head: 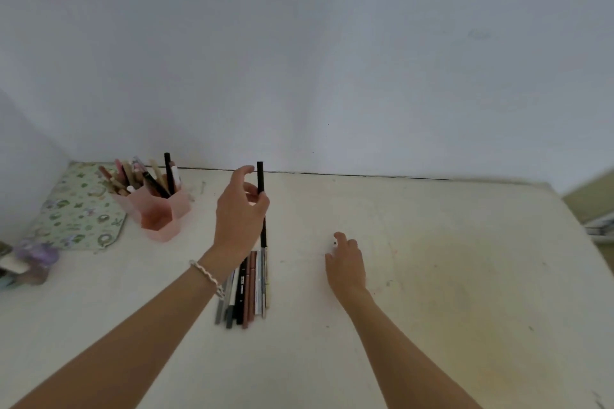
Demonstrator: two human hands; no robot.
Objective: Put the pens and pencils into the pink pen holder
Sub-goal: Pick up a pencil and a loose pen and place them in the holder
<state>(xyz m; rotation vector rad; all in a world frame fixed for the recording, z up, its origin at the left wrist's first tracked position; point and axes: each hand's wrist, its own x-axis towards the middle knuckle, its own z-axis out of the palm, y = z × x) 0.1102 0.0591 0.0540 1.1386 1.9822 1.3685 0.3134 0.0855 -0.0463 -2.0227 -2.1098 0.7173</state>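
My left hand (240, 212) holds a thin black pen (260, 176) upright above the table, fingers pinched on its middle. Below it a row of several pens and pencils (247, 289), black, brown, grey and white, lies side by side on the white table. The pink pen holder (159, 214) stands at the back left, with many pens and pencils sticking out of its rear compartments; its front compartment looks empty. My right hand (346, 262) rests low over the table to the right of the row, fingers loosely curled, with a small white thing at its fingertips.
A green patterned mat (79, 209) lies behind and left of the holder. Small purple and pale objects (30, 262) sit at the left edge. The wall runs along the table's back edge (365, 175). Something striped pokes in at the right edge (599, 229).
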